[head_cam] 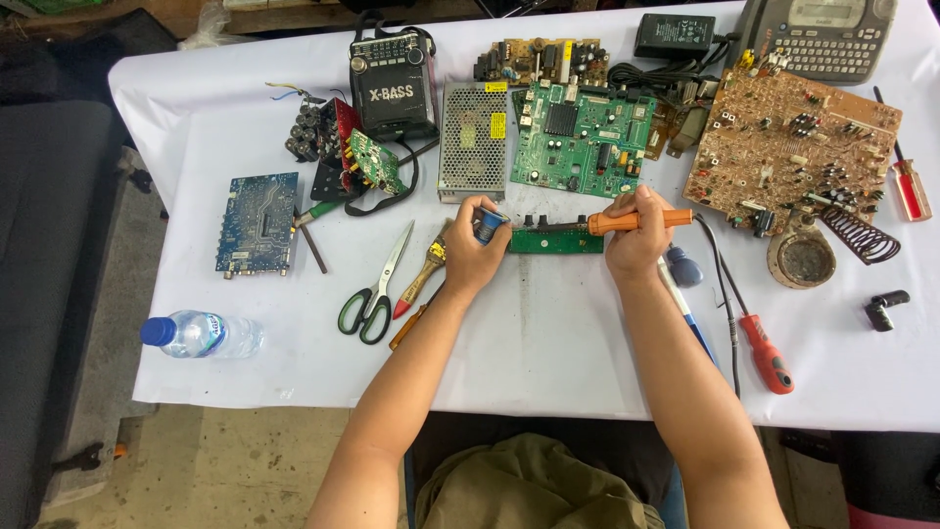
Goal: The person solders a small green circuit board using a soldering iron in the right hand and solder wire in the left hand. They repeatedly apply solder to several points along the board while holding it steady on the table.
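Note:
A narrow green circuit board (555, 240) lies on the white-covered table (548, 333) in front of me. My right hand (634, 240) grips an orange-handled soldering iron (641, 220) held level, its tip pointing left over the board. My left hand (473, 252) holds a small blue spool of solder (489, 226) at the board's left end. Both hands rest close to the board, one at each end.
Scissors with green handles (377, 289), a paintbrush (423, 274) and a red screwdriver (766, 353) lie near my hands. Behind are a large green board (578, 137), a brown board (793, 147), a metal power supply (473, 142), a black radio (394, 83), a blue board (257, 223). A water bottle (201, 334) lies left.

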